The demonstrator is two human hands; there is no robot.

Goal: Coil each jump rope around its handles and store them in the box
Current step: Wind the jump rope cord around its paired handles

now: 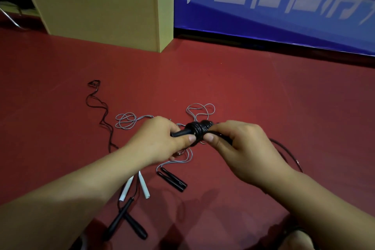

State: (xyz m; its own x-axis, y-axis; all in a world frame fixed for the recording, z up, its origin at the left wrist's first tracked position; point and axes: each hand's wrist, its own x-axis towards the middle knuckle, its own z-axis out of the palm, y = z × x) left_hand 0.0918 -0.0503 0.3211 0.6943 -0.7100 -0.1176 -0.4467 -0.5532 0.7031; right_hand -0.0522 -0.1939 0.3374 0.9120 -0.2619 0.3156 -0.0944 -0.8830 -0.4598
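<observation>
My left hand [162,140] grips the black handles [181,133] of a jump rope held above the red floor. Black cord is wound in a tight coil [199,130] around those handles. My right hand [239,148] pinches the black cord right beside the coil, and the loose tail [284,148] trails off to the right behind my wrist. The tall cardboard box [101,4] stands at the back left.
On the floor below my hands lie a pair of black handles [172,178] with grey cord [199,110], two white handles [142,185], and two more black handles [125,221] with thin black cord [97,103]. A blue banner [284,6] lines the back right.
</observation>
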